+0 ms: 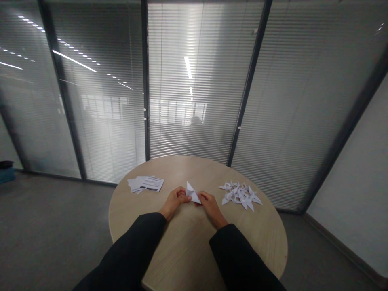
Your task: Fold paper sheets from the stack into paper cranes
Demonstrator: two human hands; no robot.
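Observation:
Between my two hands, just above the wooden table, is a small piece of folded white paper (193, 194) with a pointed flap standing up on its left side. My left hand (176, 199) pinches its left edge between thumb and curled fingers. On the other side, my right hand (209, 203) grips the paper's right corner, with the fingertips partly hidden. To the right lies a pile of folded white paper cranes (241, 195). A loose stack of paper sheets (147, 184), some with dark print, rests to the left.
The round light-wood table (188, 167) has its far edge close to a glass partition with blinds (194, 133). A white wall (357, 194) stands at the right. On the floor at far left sits a blue and black object (6, 173).

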